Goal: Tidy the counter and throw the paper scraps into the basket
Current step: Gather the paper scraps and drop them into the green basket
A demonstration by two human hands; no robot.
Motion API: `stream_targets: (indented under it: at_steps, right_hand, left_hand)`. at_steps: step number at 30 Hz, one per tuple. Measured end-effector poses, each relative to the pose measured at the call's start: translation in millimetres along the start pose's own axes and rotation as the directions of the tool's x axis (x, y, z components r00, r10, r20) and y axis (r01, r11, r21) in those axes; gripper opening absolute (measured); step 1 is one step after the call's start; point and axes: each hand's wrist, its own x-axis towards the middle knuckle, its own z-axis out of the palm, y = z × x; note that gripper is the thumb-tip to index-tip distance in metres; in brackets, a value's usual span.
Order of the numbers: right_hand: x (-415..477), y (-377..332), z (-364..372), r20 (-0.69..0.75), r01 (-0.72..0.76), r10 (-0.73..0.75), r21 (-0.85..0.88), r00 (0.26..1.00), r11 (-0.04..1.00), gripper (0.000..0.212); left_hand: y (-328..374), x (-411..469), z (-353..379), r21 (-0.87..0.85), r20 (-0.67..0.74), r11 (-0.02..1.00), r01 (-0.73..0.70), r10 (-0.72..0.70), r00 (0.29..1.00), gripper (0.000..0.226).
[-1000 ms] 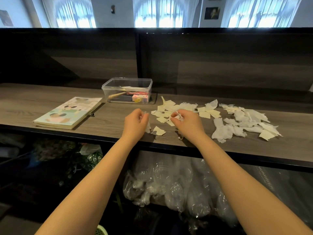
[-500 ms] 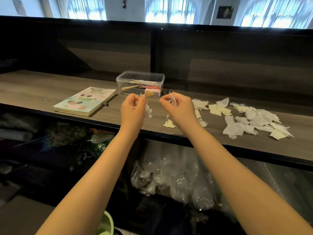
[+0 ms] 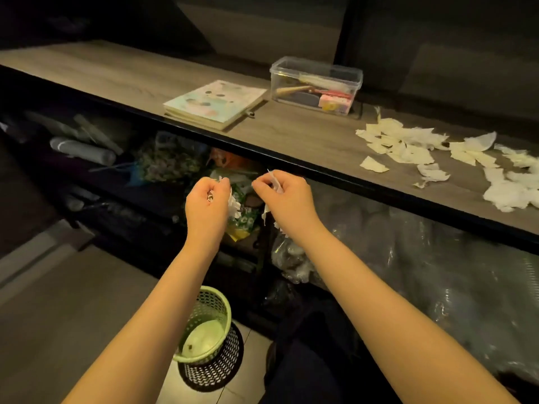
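Observation:
My left hand (image 3: pixel 207 205) grips a crumpled white paper scrap (image 3: pixel 233 203) in front of the counter's edge, off the counter. My right hand (image 3: pixel 287 199) pinches several white paper scraps (image 3: pixel 274 182) close beside it. A green mesh basket (image 3: pixel 217 306) stands on the floor below my forearms, partly hidden by my left arm. Several white and cream paper scraps (image 3: pixel 408 144) lie scattered on the wooden counter (image 3: pixel 306 135) at the right.
A picture book (image 3: pixel 214 103) and a clear plastic box (image 3: pixel 316 84) of small items sit on the counter. Under the counter are cluttered shelves with bags (image 3: pixel 169 161) and crinkled clear plastic (image 3: pixel 437 258). Tiled floor lies at the left.
Both hands picked scraps off the counter, lifted them, and moved back and down past the counter's edge. My view tilted down, bringing the basket into sight.

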Motion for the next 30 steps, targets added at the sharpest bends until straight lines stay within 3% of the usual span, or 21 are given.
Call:
stream_targets:
  at_steps: [10,18,23,30]
  right_hand:
    - [-8.0,84.0,112.4,0.222,-0.254,0.277,-0.127,0.935,0.959,0.051]
    - [-5.1,150.7,183.6,0.295,-0.415,0.457,-0.195,0.839,0.888,0.051]
    - [-5.6,196.0,226.1,0.343,-0.513,0.592,-0.298,0.729,0.805,0.043]
    - [-4.6,249.3,270.3,0.352,-0.602,0.694,-0.346,0.628,0.72,0.028]
  left_hand:
    - [-119.6,-7.0,-68.0,0.186,-0.134,0.944,0.274,-0.252,0.958,0.031]
    - [-215.9,-12.0,-103.1,0.362,-0.218,0.791,0.494,-0.443,0.87,0.03]
    - [-272.7,-25.8,-116.6,0.314,-0.284,0.682,0.661,-0.597,0.75,0.029]
    - [-320.4,-26.1,-126.3,0.385,-0.271,0.583,0.715,-0.67,0.692,0.024]
